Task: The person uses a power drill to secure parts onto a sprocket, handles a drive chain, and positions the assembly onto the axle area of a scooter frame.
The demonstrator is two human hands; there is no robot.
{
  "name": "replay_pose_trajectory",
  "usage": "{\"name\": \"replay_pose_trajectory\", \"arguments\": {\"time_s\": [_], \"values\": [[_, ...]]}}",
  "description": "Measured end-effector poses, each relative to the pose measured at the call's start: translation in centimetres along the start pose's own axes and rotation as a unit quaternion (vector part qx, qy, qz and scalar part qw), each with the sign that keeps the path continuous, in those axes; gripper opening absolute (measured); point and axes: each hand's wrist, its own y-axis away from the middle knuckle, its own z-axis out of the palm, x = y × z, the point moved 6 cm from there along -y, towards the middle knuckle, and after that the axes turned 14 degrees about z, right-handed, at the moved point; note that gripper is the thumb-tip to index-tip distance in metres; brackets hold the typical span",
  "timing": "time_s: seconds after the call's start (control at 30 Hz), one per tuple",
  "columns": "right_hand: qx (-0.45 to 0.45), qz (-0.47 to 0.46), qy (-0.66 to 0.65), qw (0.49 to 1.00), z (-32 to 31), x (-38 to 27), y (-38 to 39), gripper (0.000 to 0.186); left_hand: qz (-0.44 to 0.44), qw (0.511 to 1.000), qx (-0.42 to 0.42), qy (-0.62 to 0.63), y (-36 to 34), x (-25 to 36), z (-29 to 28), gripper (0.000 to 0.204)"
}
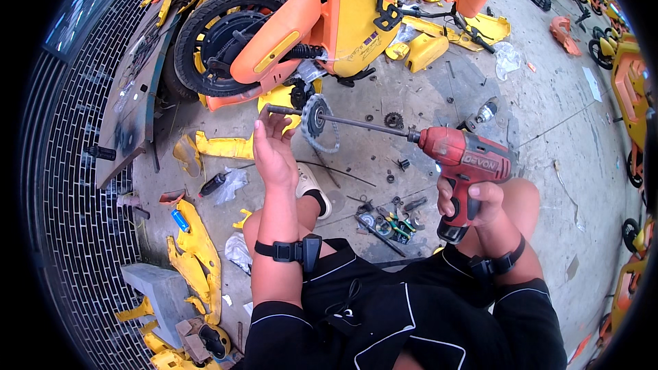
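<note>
My right hand (482, 200) grips a red and black cordless drill (460, 145) by its handle, one finger near the trigger. The drill's long metal bit (370, 125) reaches left to the middle of a sprocket (314, 118). A chain (329, 141) hangs around that sprocket. My left hand (275, 157) is raised just left of it, thumb up and fingers curled at a dark crank arm (282, 109); part of their grip is hidden. Behind the sprocket lies a yellow and orange electric bike (353, 20), tipped on its side, its black wheel (226, 44) to the left.
On the concrete floor, loose gears (393, 120), pliers and small parts (397, 226) lie ahead of me. Another drill (485, 111) rests beyond the red one. Yellow panels (199, 253) and a grey block (161, 298) are at left; more bikes (627, 89) line the right.
</note>
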Motion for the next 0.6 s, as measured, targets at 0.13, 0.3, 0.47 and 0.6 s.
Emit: {"name": "replay_pose_trajectory", "arguments": {"time_s": [0.13,0.3,0.47,0.6], "values": [[0.002,0.001,-0.003,1.000,-0.03,0.00,0.03,0.068,0.001,1.000,-0.004,0.000,0.04,0.05,0.16,0.051],[-0.001,0.004,-0.006,1.000,-0.12,0.06,0.09,0.068,0.001,1.000,-0.008,0.005,0.05,0.06,0.26,0.051],[0.002,0.007,-0.003,1.000,-0.15,0.14,0.12,0.067,0.002,1.000,-0.005,0.010,0.09,0.09,0.28,0.050],[0.002,0.009,0.002,1.000,-0.27,0.18,0.21,0.067,0.005,1.000,-0.007,0.011,0.12,0.12,0.33,0.050]]}}
